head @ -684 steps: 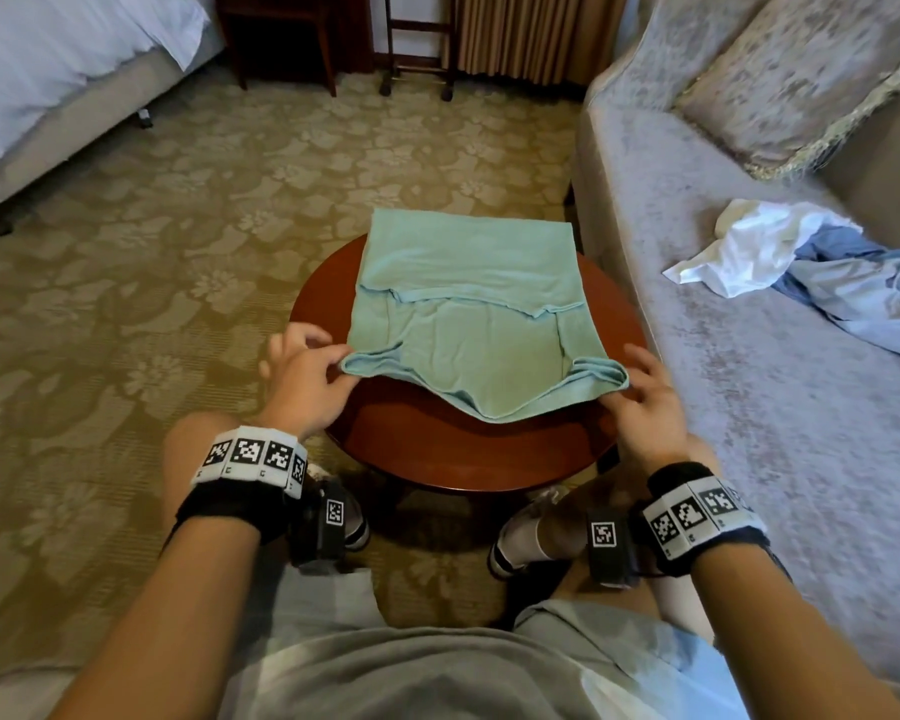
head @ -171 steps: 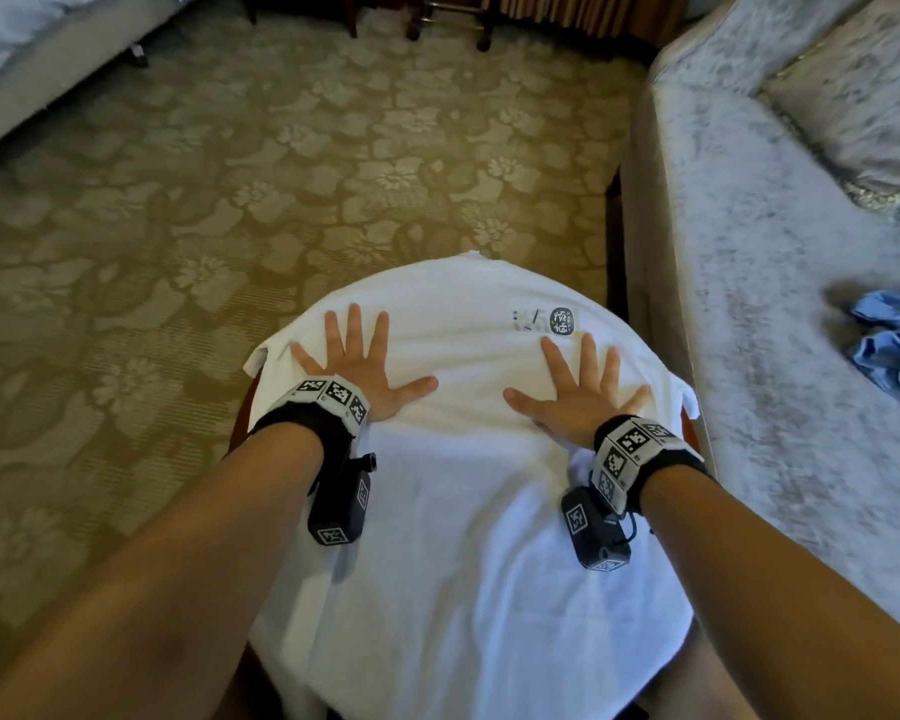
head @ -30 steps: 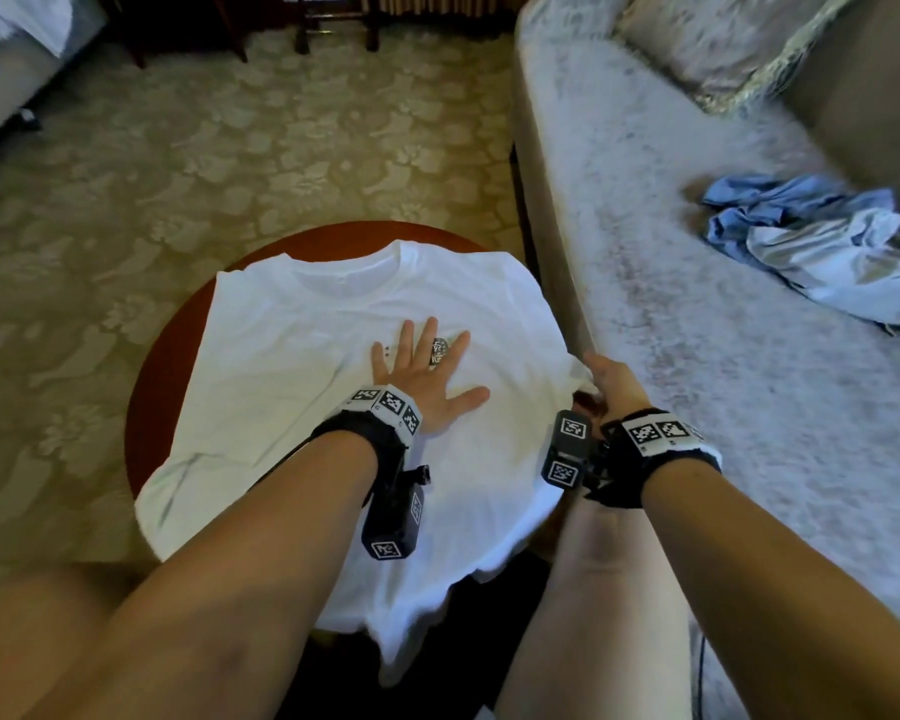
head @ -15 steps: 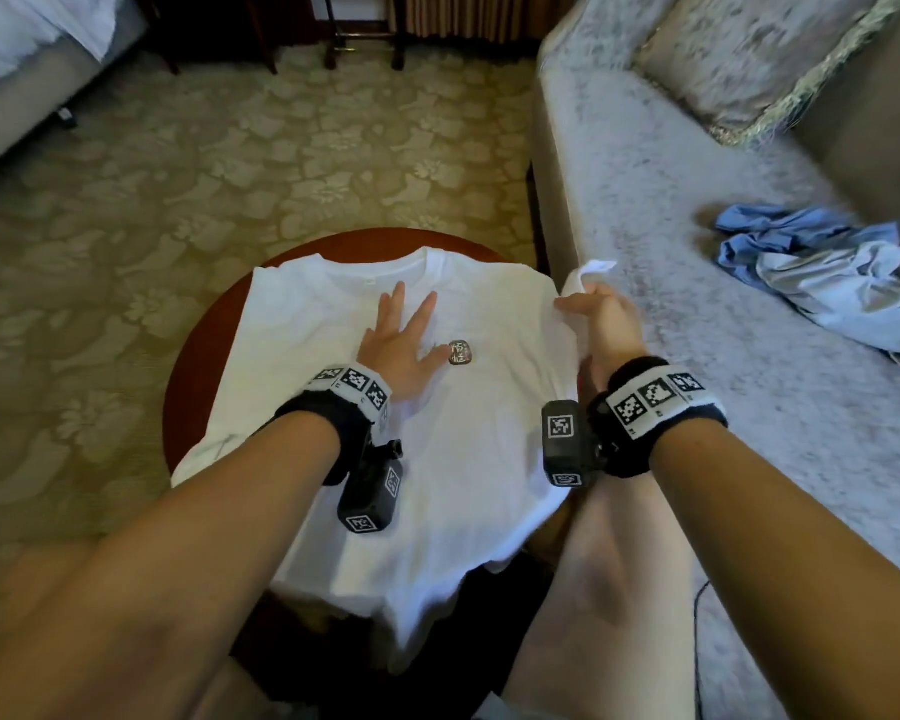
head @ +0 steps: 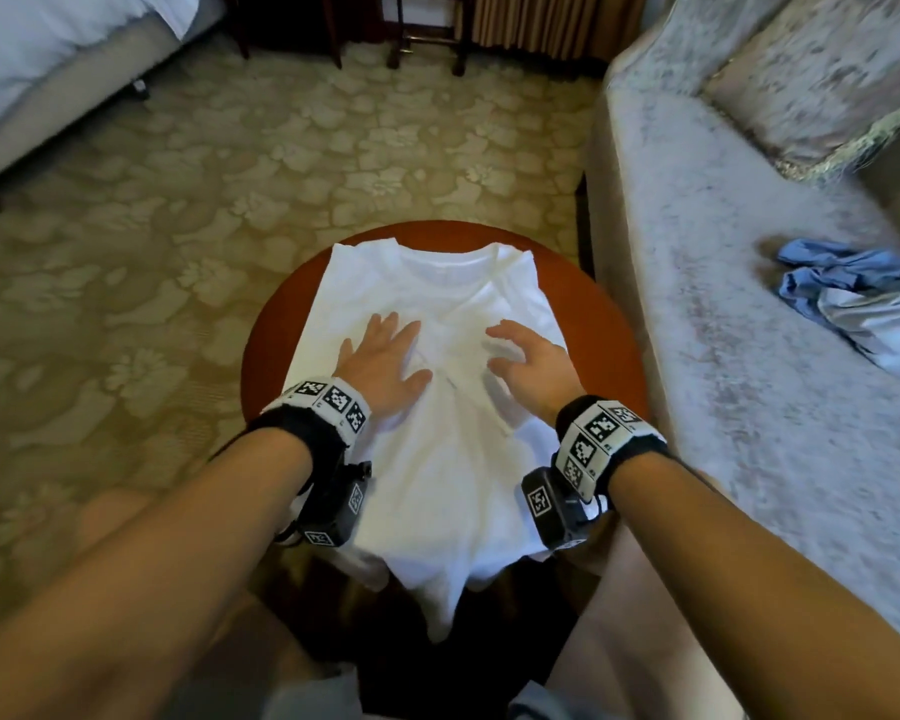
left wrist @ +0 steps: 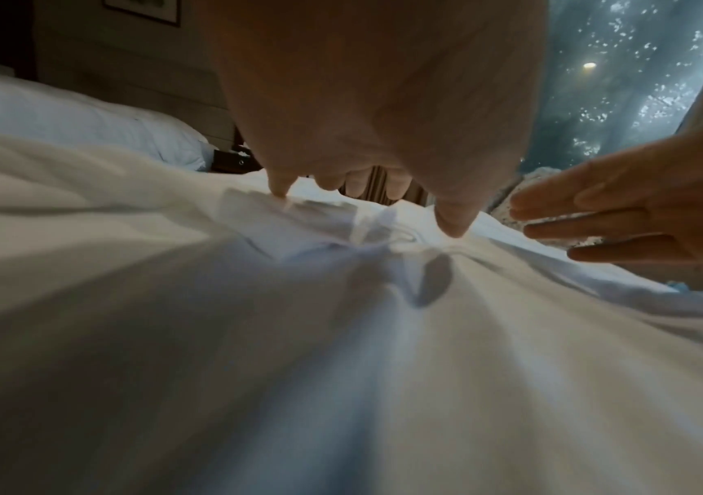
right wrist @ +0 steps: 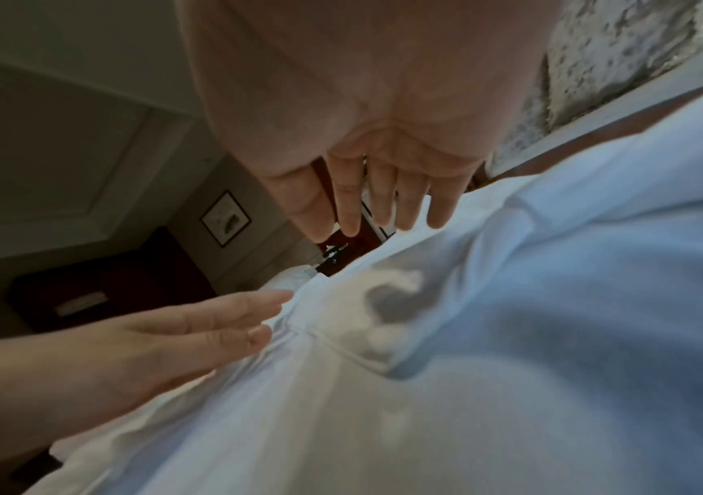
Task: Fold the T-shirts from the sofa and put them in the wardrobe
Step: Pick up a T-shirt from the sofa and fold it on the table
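On the tabletop a soft, light white T-shirt is pressed by the spread left hand. Nothing is held by the right hand, fingers spread just above. It is best pinched at the left sleeve edge.

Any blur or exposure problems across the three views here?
Head view: the right hand is motion-blurred, and the white T-shirt is nearly blown out. Left wrist view: dim, soft foreground cloth. Right wrist view: dim, with the T-shirt tinted blue and blurred.
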Demonstrator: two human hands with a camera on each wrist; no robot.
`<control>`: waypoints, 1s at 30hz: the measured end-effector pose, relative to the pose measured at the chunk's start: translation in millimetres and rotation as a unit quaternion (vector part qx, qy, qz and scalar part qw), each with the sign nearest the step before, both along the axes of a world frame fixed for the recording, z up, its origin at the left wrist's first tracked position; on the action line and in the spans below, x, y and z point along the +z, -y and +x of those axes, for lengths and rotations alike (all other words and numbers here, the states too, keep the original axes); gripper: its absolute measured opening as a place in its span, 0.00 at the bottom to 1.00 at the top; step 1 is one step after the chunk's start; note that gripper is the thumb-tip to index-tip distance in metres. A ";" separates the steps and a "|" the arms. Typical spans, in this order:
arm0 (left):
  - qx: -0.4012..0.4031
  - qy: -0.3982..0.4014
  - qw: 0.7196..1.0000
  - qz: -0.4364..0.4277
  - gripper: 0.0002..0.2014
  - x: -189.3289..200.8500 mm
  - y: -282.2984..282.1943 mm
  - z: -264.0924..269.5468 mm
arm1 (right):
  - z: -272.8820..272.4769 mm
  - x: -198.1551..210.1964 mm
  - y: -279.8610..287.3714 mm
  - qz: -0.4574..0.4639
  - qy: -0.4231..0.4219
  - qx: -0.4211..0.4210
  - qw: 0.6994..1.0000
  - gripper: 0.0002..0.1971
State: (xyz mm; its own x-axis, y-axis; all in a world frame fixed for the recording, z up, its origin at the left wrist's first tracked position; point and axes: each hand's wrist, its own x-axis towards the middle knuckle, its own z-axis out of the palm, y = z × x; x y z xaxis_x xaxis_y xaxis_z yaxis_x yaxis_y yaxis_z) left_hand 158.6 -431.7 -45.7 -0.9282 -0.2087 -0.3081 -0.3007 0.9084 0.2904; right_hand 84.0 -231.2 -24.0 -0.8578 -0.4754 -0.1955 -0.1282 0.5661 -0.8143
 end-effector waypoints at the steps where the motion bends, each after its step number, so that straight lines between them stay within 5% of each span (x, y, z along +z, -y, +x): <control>1: 0.000 0.013 1.000 -0.008 0.37 -4.3 -2.5 -0.3 | -1.5 -3.7 -1.1 0.018 0.001 0.014 1.000 0.23; 4: 0.006 0.030 0.999 -0.043 0.40 -17.9 -13.8 0.1 | -4.6 -21.1 0.9 0.140 -0.004 0.079 0.987 0.32; 8: 0.002 0.017 0.997 -0.072 0.45 -25.6 -16.9 -3.6 | -7.8 -40.1 4.1 0.340 -0.058 0.137 0.929 0.38; 21: 0.011 0.086 0.993 -0.080 0.47 -21.4 20.0 -89.9 | -84.6 -24.3 44.3 0.382 -0.002 0.129 0.915 0.42; 30: 0.023 0.022 0.994 -0.104 0.47 -29.9 47.6 -167.9 | -164.8 -23.5 79.8 0.387 0.002 0.116 0.915 0.42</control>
